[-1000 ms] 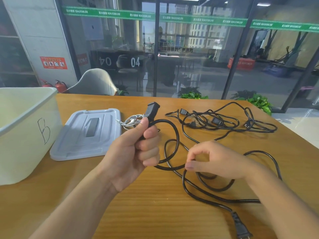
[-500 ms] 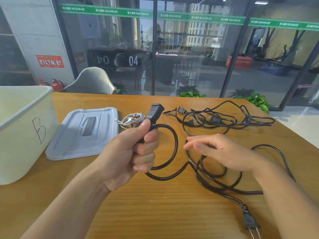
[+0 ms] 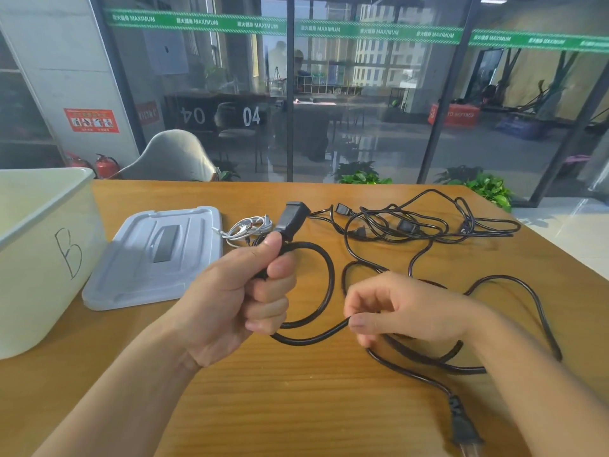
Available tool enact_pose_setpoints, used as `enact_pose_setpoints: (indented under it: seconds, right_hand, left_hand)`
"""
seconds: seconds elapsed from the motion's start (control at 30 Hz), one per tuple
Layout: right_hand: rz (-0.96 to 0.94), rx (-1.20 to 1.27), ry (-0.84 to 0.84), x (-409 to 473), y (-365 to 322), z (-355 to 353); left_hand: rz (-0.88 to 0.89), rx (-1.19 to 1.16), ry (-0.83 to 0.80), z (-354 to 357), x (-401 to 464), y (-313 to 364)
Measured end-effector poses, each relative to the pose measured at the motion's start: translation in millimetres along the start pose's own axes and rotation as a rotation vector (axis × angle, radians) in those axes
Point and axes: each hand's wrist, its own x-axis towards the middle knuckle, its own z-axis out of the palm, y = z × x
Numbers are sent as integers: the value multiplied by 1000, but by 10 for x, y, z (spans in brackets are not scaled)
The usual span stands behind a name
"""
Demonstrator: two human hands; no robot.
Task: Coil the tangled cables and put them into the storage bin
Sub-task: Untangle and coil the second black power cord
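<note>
The black power cord [image 3: 324, 268] lies partly in the air and partly on the desk [image 3: 296, 407]. Its socket connector [image 3: 291, 217] sticks up just above the left hand [image 3: 237, 298], which grips the cord right below that connector, thumb on top and fingers curled round it. From the fist one loop of cord arcs out to the right and comes back under the fingers. The cord then runs low across the wood to the right hand [image 3: 405, 316], which pinches it between thumb and forefinger, the other fingers curled in over the cord. Past that hand the cord spreads in loose loops over the desk's right half and ends at the pronged plug [image 3: 463, 430], lying flat near the desk's near edge, right of both hands.

Beyond the hands, toward the far edge of the desk, a tangle of thinner black cables [image 3: 425, 225] lies spread out, well apart from the right hand. Left of it, just behind the connector, sits a small bundle of white cable [image 3: 247, 227]. Next to that bundle, on the left half of the desk, the grey bin lid [image 3: 158, 258] lies flat. At the desk's left edge stands the pale storage bin [image 3: 39, 258], open at the top, with a handwritten letter B on its side; no cable is seen over its rim.
</note>
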Motion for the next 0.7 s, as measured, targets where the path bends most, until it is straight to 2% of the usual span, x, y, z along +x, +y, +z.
enact_pose_setpoints:
  seconds: [0.17,0.27,0.33,0.4,0.47,0.53,0.57,0.63,0.7]
  right_hand:
    - [104,46,62,-32,138,-163]
    - [219,-123,141,-20,104,-183]
    - [336,-469,299,-20,-2,-133]
    - [374,-798,587,-20,-137,-46]
    - [307,-918,862,-3,-262,41]
    - [197,-836,1000,31,-314,138]
    - [146,-737,1010,53,-311,184]
    - [35,-502,950,95,-309,254]
    - [5,-246,813,121,-348,298]
  left_hand:
    - [-99,146,-254,65,-41,-29]
    - [-156,269,-284,92,-51,-52]
    - [-176,387,-235,136,-42,-97]
    - [-141,510,-152,189,-6,-152]
    - [-65,610,-36,211,41,-197]
    - [-21,625,67,200,82,-230]
    - [-15,623,100,188,95,-247]
    - [-4,648,153,171,125,-300]
    - [36,668,210,150,163,-357]
